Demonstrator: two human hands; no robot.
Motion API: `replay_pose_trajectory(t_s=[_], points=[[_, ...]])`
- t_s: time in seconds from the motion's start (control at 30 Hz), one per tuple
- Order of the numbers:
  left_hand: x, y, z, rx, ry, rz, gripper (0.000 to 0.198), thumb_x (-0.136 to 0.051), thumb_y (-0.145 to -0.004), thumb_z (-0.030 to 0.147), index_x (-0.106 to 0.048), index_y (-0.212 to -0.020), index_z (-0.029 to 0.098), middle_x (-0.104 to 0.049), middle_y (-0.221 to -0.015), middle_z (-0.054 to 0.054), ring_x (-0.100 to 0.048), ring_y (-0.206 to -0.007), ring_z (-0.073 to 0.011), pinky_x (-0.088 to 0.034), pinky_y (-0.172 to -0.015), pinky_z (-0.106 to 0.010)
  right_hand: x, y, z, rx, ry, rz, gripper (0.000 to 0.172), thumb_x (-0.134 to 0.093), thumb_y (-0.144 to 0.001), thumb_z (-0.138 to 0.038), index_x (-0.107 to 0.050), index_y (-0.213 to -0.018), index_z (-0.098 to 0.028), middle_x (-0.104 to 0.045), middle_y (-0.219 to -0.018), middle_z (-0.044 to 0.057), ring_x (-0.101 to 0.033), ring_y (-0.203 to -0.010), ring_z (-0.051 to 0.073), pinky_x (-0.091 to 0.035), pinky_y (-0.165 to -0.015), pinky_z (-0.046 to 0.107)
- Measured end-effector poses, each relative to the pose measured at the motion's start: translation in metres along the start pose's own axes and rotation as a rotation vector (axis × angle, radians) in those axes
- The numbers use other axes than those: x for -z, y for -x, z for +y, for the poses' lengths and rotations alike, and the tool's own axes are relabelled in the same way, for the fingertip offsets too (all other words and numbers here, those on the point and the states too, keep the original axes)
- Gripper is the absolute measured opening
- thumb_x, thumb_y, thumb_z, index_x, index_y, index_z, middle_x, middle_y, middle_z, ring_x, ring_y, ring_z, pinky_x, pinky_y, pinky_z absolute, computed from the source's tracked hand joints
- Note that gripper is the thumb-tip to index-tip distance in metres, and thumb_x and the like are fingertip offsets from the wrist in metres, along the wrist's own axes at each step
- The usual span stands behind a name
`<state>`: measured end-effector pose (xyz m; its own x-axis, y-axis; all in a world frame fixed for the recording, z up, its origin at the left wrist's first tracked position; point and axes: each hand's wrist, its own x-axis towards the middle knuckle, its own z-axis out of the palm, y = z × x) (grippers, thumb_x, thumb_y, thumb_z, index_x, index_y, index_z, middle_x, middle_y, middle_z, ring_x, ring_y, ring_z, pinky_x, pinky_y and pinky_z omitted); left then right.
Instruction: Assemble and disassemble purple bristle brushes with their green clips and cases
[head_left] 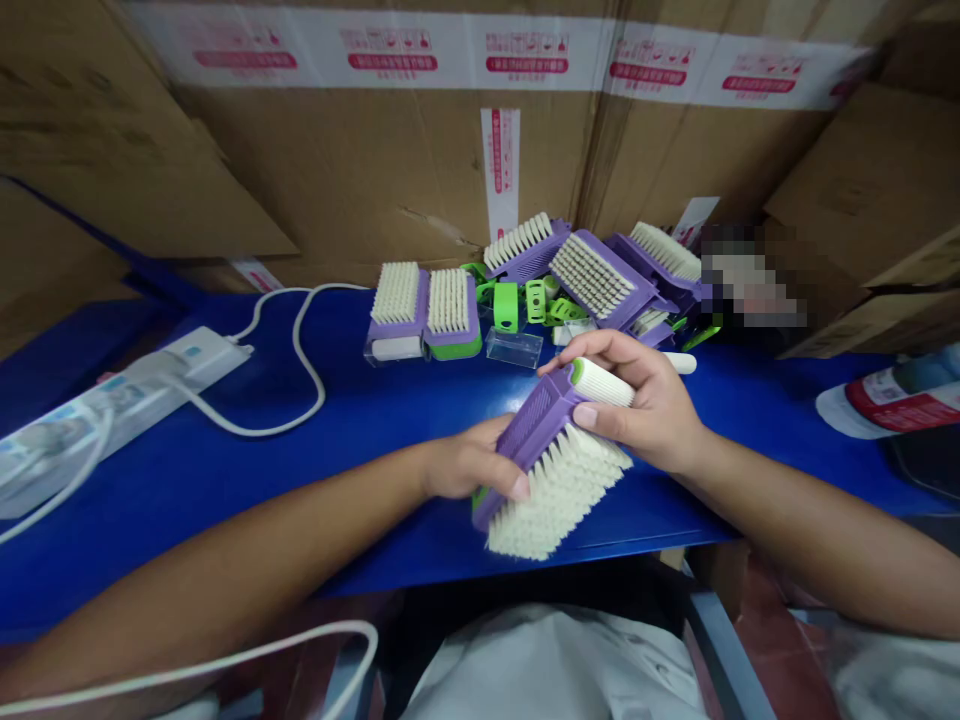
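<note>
A big cardboard wall [375, 170], striped with white tape printed in red, stands along the back of the blue tabletop [285, 470]. At the left of the tabletop lies a long white power strip [202, 350], with a white cable [315, 375] looping beside it. Near the foot of the cardboard is a jumbled pile of purple brushes [592, 275] with cream bristles, tipped at various angles; just left of it, two more brushes [448, 305] sit side by side, bristles up. A bottle [892, 400] with a red label lies at the far right. The held brush [559, 470] is above the front part of the tabletop, tilted, its bristles facing down and toward the right. The left hand [476, 460] is closed around its lower end, thumb across the purple body. The right hand [652, 400] is curled at its upper end, thumb and fingers on either side of a ribbed white cylinder [606, 383] with a green end. Smaller green pieces [505, 307] lie in front of the pile, beside a clear plastic piece [514, 348]. A short white rod [681, 363] shows just behind the right hand.
</note>
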<state>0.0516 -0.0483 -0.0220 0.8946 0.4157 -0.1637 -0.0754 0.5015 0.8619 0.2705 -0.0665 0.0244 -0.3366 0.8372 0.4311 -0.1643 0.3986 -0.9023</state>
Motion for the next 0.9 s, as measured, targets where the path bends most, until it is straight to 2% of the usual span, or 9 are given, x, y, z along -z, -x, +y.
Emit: replay_pose_trajectory(t_s=[0.1, 0.23, 0.33, 0.4, 0.47, 0.53, 0.67, 0.77, 0.9], points=[[0.004, 0.001, -0.001, 0.017, 0.043, -0.023, 0.066, -0.093, -0.055, 0.029, -0.070, -0.115, 0.014, -0.074, -0.089, -0.004, -0.066, -0.076, -0.0177, -0.056, -0.069, -0.026, 0.001, 0.001, 0.002, 0.060, 0.038, -0.047, 0.047, -0.087, -0.079, -0.021, -0.064, -0.119, -0.022, -0.076, -0.118, 0.006, -0.074, -0.103, 0.016, -0.060, -0.086, 0.026], [0.007, 0.003, 0.000, 0.065, 0.091, -0.109, 0.063, -0.092, -0.055, 0.026, -0.071, -0.113, 0.014, -0.075, -0.089, -0.005, -0.068, -0.076, -0.0193, -0.058, -0.068, -0.027, 0.007, 0.001, 0.001, 0.318, 0.297, -0.122, 0.054, -0.086, -0.078, -0.031, -0.064, -0.126, -0.019, -0.071, -0.124, 0.012, -0.068, -0.119, 0.025, -0.055, -0.104, 0.037], [0.006, 0.003, 0.002, 0.094, 0.121, -0.163, 0.061, -0.091, -0.054, 0.024, -0.073, -0.112, 0.012, -0.076, -0.091, -0.005, -0.069, -0.078, -0.0202, -0.059, -0.069, -0.028, 0.019, -0.006, -0.009, 0.463, 0.444, -0.228, 0.055, -0.081, -0.081, -0.041, -0.066, -0.128, -0.017, -0.072, -0.118, 0.012, -0.069, -0.114, 0.024, -0.054, -0.106, 0.036], [0.006, 0.004, 0.003, 0.138, 0.144, -0.206, 0.060, -0.089, -0.053, 0.022, -0.074, -0.111, 0.012, -0.077, -0.090, -0.005, -0.069, -0.077, -0.0199, -0.059, -0.068, -0.027, 0.031, -0.010, -0.020, 0.422, 0.506, -0.405, 0.056, -0.077, -0.086, -0.047, -0.065, -0.131, -0.015, -0.073, -0.119, 0.012, -0.069, -0.116, 0.022, -0.054, -0.107, 0.032], [0.009, 0.007, 0.004, 0.204, 0.162, -0.229, 0.060, -0.088, -0.053, 0.021, -0.074, -0.110, 0.012, -0.078, -0.089, -0.005, -0.069, -0.073, -0.0194, -0.058, -0.064, -0.026, 0.041, -0.013, -0.032, 0.371, 0.579, -0.591, 0.060, -0.079, -0.087, -0.047, -0.064, -0.135, -0.014, -0.072, -0.129, 0.013, -0.069, -0.121, 0.020, -0.053, -0.107, 0.027], [0.016, 0.012, 0.004, 0.271, 0.156, -0.230, 0.058, -0.086, -0.052, 0.021, -0.075, -0.108, 0.011, -0.079, -0.088, -0.005, -0.070, -0.070, -0.0196, -0.056, -0.059, -0.025, 0.046, -0.012, -0.037, 0.353, 0.634, -0.674, 0.064, -0.079, -0.089, -0.044, -0.060, -0.142, -0.014, -0.070, -0.137, 0.013, -0.067, -0.129, 0.019, -0.052, -0.110, 0.025], [0.032, 0.023, 0.010, 0.285, 0.109, -0.158, 0.059, -0.083, -0.052, 0.020, -0.074, -0.110, 0.012, -0.080, -0.087, -0.005, -0.068, -0.064, -0.0186, -0.055, -0.055, -0.025, 0.042, -0.005, -0.024, 0.388, 0.714, -0.596, 0.063, -0.074, -0.096, -0.033, -0.051, -0.152, -0.017, -0.068, -0.143, 0.013, -0.062, -0.139, 0.018, -0.050, -0.115, 0.027], [0.040, 0.029, 0.020, 0.298, 0.028, -0.127, 0.059, -0.083, -0.052, 0.017, -0.074, -0.110, 0.013, -0.080, -0.090, -0.004, -0.068, -0.067, -0.0177, -0.054, -0.057, -0.023, 0.034, 0.000, -0.006, 0.477, 0.735, -0.509, 0.065, -0.074, -0.096, -0.037, -0.051, -0.152, -0.013, -0.068, -0.142, 0.018, -0.064, -0.137, 0.020, -0.052, -0.114, 0.028], [0.044, 0.032, 0.027, 0.358, -0.057, -0.131, 0.055, -0.085, -0.052, 0.017, -0.074, -0.105, 0.014, -0.078, -0.089, -0.003, -0.067, -0.071, -0.0177, -0.056, -0.065, -0.024, 0.027, 0.003, 0.004, 0.562, 0.717, -0.434, 0.063, -0.072, -0.097, -0.042, -0.054, -0.150, -0.014, -0.073, -0.134, 0.017, -0.070, -0.128, 0.021, -0.058, -0.107, 0.029]])
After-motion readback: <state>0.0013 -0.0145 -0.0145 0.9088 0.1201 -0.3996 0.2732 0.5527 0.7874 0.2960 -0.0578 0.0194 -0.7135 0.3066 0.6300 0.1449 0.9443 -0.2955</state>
